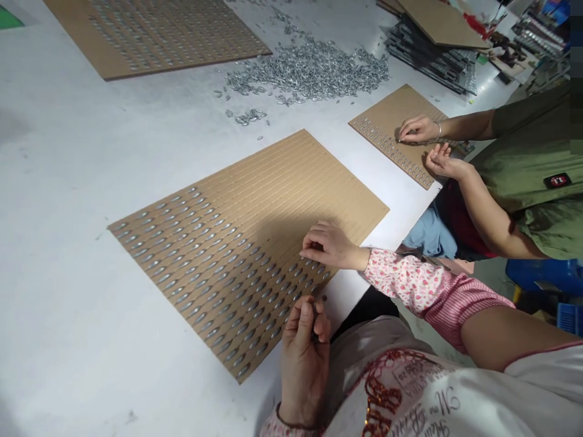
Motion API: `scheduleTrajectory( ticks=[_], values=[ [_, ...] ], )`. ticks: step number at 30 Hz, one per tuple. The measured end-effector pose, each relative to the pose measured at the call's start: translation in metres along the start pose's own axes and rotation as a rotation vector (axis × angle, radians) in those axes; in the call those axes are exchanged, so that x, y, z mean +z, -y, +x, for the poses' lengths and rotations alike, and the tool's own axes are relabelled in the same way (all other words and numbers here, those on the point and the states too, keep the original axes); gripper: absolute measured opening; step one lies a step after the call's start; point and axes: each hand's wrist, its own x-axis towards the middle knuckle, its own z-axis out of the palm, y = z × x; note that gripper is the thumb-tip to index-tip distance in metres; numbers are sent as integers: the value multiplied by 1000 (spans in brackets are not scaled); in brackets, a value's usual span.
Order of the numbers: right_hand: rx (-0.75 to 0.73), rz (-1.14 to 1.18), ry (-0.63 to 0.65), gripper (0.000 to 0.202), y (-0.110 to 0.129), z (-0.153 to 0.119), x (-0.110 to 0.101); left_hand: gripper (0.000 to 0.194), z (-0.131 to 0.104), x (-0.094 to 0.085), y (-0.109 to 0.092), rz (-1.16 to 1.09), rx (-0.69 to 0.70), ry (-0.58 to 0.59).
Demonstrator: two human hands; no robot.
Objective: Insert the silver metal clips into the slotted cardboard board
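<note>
A brown board [282, 176] with parallel grooves lies on the white table before me. Rows of small silver spindle-shaped metal pieces [195, 285] cover its left and near part; bare grooves fill the far right part. My right hand [328, 246], in a pink floral sleeve, hovers over the board near the end of the rows, thumb and fingers pinched together. Whatever is between those fingertips is too small to make out. By the board's near edge, my left hand [304, 358] is curled with its palm turned up. Its fingers hide most of something dark inside.
A loose pile of the same metal pieces [314, 70] lies beyond the board. Another filled board [77, 36] is at the upper left. On the right, a co-worker's hands [419, 129] work over a smaller-looking board [387, 112]. Stacked dark panels [428, 54] stand behind.
</note>
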Motion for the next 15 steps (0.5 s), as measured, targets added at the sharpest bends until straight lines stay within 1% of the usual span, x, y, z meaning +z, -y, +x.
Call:
scheduleTrajectory(
  ticks=[2, 4, 6, 8, 9, 11, 12, 13, 15],
  values=[
    [-54, 205, 113, 25, 7, -3, -9, 22, 1, 0, 0, -7, 7, -4],
    [-149, 387, 281, 21, 17, -8, -17, 25, 2, 2, -1, -5, 18, 1],
    [-214, 478, 389, 20, 26, -13, -23, 27, 2, 5, -2, 1, 37, -8],
    [-205, 531, 416, 19, 32, -16, -23, 26, 2, 8, -3, 2, 64, -30],
    [-171, 573, 429, 18, 33, -17, -22, 24, 2, 9, -4, -1, 76, -40],
    [-52, 711, 455, 19, 34, -18, -18, 20, 1, 10, -5, -11, 92, -48],
    [22, 794, 444, 19, 34, -16, -16, 22, 1, 10, -6, -22, 84, -51],
    [94, 870, 407, 20, 33, -14, -14, 24, 1, 10, -7, -36, 68, -54],
    [188, 965, 282, 18, 30, -8, -12, 26, 0, 8, -8, -69, 38, -61]
  ],
)
